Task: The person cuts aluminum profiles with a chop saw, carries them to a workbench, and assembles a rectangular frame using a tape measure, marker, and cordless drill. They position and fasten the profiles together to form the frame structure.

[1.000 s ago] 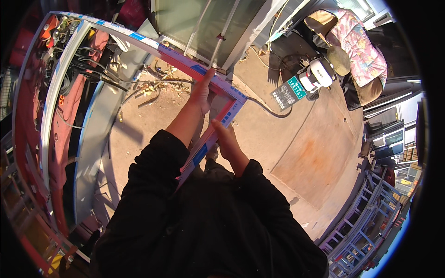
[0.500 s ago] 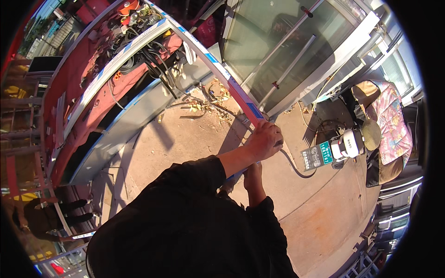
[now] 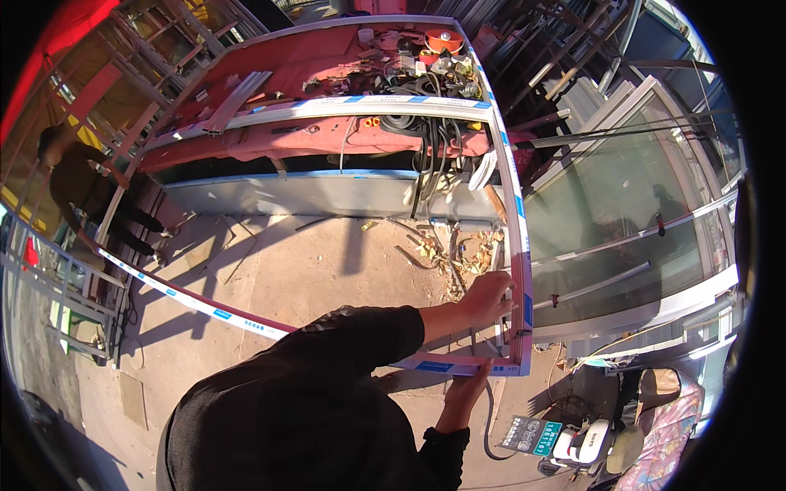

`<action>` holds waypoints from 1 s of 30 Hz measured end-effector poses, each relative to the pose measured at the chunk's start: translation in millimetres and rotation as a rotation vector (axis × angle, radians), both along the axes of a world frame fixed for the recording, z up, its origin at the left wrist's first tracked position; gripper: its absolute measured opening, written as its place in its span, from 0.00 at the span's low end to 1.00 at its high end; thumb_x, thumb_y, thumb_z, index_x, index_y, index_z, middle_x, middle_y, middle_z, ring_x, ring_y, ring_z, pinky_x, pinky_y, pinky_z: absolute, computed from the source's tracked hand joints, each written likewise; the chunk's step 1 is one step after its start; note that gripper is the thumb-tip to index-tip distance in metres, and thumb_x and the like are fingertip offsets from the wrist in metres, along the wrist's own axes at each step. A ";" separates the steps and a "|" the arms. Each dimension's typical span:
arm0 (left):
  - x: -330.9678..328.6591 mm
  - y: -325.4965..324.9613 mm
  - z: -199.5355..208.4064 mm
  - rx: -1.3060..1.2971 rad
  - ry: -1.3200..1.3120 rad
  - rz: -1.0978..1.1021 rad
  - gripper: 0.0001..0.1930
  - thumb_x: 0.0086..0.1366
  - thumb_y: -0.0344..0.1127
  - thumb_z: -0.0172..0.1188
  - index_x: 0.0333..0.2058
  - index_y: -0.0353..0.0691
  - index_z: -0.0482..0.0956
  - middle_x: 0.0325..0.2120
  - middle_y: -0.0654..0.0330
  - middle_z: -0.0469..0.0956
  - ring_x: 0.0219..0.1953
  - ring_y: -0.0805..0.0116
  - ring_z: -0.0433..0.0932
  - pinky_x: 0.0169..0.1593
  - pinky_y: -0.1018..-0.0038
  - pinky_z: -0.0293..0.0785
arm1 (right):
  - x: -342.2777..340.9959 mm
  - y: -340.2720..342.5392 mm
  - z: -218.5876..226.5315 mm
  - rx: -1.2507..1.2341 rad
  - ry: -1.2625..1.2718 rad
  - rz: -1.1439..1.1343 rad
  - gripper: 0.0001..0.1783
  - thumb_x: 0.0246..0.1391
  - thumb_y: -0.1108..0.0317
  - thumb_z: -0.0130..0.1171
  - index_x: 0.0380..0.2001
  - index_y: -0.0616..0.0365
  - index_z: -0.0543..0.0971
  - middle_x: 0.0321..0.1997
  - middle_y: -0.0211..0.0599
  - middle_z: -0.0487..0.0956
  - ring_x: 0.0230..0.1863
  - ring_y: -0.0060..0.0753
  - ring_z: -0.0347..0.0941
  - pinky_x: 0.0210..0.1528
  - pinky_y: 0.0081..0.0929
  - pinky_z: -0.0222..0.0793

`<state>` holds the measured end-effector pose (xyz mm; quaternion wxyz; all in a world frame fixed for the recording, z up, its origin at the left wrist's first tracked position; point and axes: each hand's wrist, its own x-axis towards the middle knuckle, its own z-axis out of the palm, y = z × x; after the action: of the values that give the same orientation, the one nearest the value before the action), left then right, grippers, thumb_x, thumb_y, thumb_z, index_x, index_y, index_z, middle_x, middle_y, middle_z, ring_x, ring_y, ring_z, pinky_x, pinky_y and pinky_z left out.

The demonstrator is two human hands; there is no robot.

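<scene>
A large rectangular window frame (image 3: 525,245), wrapped in white film with blue patches, stretches in front of me. My left hand (image 3: 485,301) has its fingers at the inner edge of the frame's right bar, close to the near right corner. Below it, my right hand (image 3: 468,394) grips the near bar from underneath beside the same corner; part of its fingers is hidden by the bar. At the far left a co-worker (image 3: 90,176) in dark clothes stands with one hand at the other end of the near bar.
A red-covered workbench (image 3: 311,135) stands ahead, with black cables (image 3: 426,131) and an orange bucket (image 3: 444,41). Glazed panels (image 3: 622,196) lean at the right. A scooter (image 3: 585,442) with a quilted cover (image 3: 667,434) stands at lower right. Dry leaves (image 3: 467,258) litter the ground.
My view has turned left, bringing the bench, the co-worker and the whole frame into sight. My left hand has come off its earlier grip across the corner to the right bar's inner side.
</scene>
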<state>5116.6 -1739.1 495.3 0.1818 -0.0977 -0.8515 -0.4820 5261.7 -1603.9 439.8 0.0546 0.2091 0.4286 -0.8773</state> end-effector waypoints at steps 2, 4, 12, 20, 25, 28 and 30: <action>30.9 -16.8 0.1 -0.073 -0.049 -0.083 0.18 0.55 0.33 0.67 0.44 0.35 0.75 0.42 0.46 0.75 0.48 0.45 0.74 0.52 0.56 0.70 | 3.0 7.8 1.1 0.011 0.120 -0.039 0.36 0.68 0.35 0.38 0.62 0.55 0.66 0.55 0.38 0.73 0.57 0.38 0.70 0.60 0.42 0.64; 61.4 -28.6 -0.4 -0.027 -0.173 -0.214 0.19 0.55 0.33 0.68 0.44 0.35 0.75 0.41 0.46 0.75 0.47 0.44 0.74 0.53 0.55 0.70 | 3.3 26.5 -1.3 -0.248 0.155 -0.084 0.44 0.67 0.31 0.31 0.70 0.55 0.58 0.68 0.43 0.67 0.69 0.44 0.61 0.70 0.49 0.53; 136.5 -72.5 -5.7 0.001 -0.308 -0.266 0.19 0.56 0.36 0.65 0.45 0.34 0.75 0.43 0.46 0.75 0.50 0.44 0.73 0.54 0.56 0.69 | -45.8 95.0 -66.3 0.744 0.379 0.024 0.25 0.72 0.62 0.42 0.67 0.63 0.64 0.67 0.49 0.69 0.65 0.40 0.67 0.67 0.37 0.61; 193.6 -122.8 -17.1 -0.022 -0.610 -0.408 0.23 0.58 0.42 0.65 0.49 0.38 0.76 0.45 0.47 0.77 0.50 0.47 0.76 0.53 0.58 0.71 | -56.1 80.0 -99.3 -0.152 0.267 -0.320 0.22 0.71 0.66 0.45 0.63 0.62 0.70 0.65 0.41 0.72 0.61 0.35 0.71 0.69 0.39 0.61; 214.7 -133.2 -17.9 -0.005 -0.717 -0.420 0.28 0.57 0.42 0.66 0.54 0.38 0.73 0.47 0.46 0.76 0.52 0.49 0.75 0.55 0.59 0.70 | -53.8 80.4 -107.6 -0.717 0.503 0.112 0.15 0.68 0.63 0.51 0.49 0.61 0.78 0.44 0.36 0.83 0.47 0.32 0.79 0.55 0.37 0.73; 211.1 -131.0 -18.9 -0.075 -0.566 -0.419 0.31 0.55 0.42 0.69 0.55 0.38 0.72 0.50 0.46 0.75 0.53 0.48 0.75 0.57 0.60 0.71 | -51.4 83.3 -112.1 -0.474 0.193 -0.266 0.13 0.69 0.59 0.51 0.47 0.55 0.76 0.39 0.32 0.79 0.42 0.27 0.76 0.46 0.29 0.74; 207.5 -124.0 -18.1 -0.023 -0.584 -0.401 0.31 0.53 0.39 0.70 0.56 0.38 0.72 0.50 0.47 0.75 0.54 0.47 0.73 0.59 0.59 0.69 | -57.4 83.4 -113.2 -0.420 0.257 -0.216 0.14 0.67 0.61 0.54 0.51 0.55 0.75 0.42 0.35 0.79 0.43 0.31 0.76 0.42 0.29 0.75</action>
<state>5324.2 -1863.1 477.2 -0.1685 -0.1232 -0.8369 -0.5060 5204.2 -1520.5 326.6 -0.0518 0.1246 0.2158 -0.9671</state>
